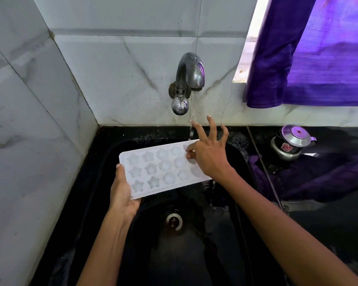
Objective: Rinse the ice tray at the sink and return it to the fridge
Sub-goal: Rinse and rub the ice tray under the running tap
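A white ice tray point(159, 170) with star and round moulds is held level over the black sink point(194, 234). My left hand point(122, 193) grips its near left corner, thumb on the rim and fingers beneath. My right hand point(209, 153) is over the tray's far right end, thumb and forefinger down in a mould and the other fingers spread upward. A thin stream of water falls from the steel tap point(189, 75) onto that end of the tray, just beside my right fingers.
The sink drain point(174, 220) lies below the tray. A small steel pot with a lid point(291, 141) stands on the black counter to the right. A purple curtain point(318, 54) hangs over the window at upper right. Tiled walls close the left and back.
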{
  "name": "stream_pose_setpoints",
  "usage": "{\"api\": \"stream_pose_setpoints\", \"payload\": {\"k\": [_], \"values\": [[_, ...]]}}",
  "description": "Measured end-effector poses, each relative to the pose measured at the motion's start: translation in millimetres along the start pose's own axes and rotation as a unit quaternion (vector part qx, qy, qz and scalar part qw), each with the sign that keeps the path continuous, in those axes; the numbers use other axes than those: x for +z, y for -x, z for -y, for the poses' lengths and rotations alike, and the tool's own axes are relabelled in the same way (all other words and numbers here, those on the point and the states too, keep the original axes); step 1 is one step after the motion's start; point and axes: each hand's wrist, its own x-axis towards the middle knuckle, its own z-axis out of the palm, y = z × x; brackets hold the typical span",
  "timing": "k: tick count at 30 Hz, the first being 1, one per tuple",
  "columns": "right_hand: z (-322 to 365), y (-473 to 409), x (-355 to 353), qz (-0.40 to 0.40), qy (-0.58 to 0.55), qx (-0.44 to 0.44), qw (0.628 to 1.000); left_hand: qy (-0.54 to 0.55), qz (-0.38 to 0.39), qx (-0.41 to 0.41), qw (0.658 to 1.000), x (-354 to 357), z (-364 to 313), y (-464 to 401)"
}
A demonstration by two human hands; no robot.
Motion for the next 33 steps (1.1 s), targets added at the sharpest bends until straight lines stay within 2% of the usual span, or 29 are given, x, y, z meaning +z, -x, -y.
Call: {"api": "stream_pose_setpoints", "payload": {"k": [5, 12, 14, 16, 19, 21, 25, 30, 33], "values": [[2, 1, 0, -0.033, -0.024, -0.013, 0.999, -0.007, -0.003, -0.011, 1.000, 3, -3, -2], [-3, 6, -14, -0.082, -0.185, 0.079, 0.976, 0.002, -0.038, 0.010, 0.999, 0, -6, 2], [-6, 10, -11, -0.044, -0.206, 0.061, 0.976, 0.008, -0.042, 0.014, 0.999, 4, -5, 3], [-11, 12, -9, 0.033, -0.205, 0.025, 0.978, 0.006, -0.045, 0.022, 0.999, 9, -4, 2], [-13, 14, -7, 0.149, -0.149, -0.017, 0.977, 0.011, -0.061, 0.038, 0.997, 13, -4, 0], [-12, 15, -6, 0.154, -0.124, -0.022, 0.980, 0.012, -0.064, 0.049, 0.997, 16, -4, -1], [-13, 8, -7, 0.102, -0.129, 0.001, 0.986, 0.005, -0.054, 0.048, 0.997, 19, -2, -2], [-13, 0, -10, 0.164, -0.127, -0.028, 0.978, -0.010, -0.045, 0.040, 0.998, 15, -4, -8], [-13, 1, -9, 0.149, -0.141, -0.013, 0.979, -0.016, -0.041, 0.033, 0.998, 10, -3, -11]]}}
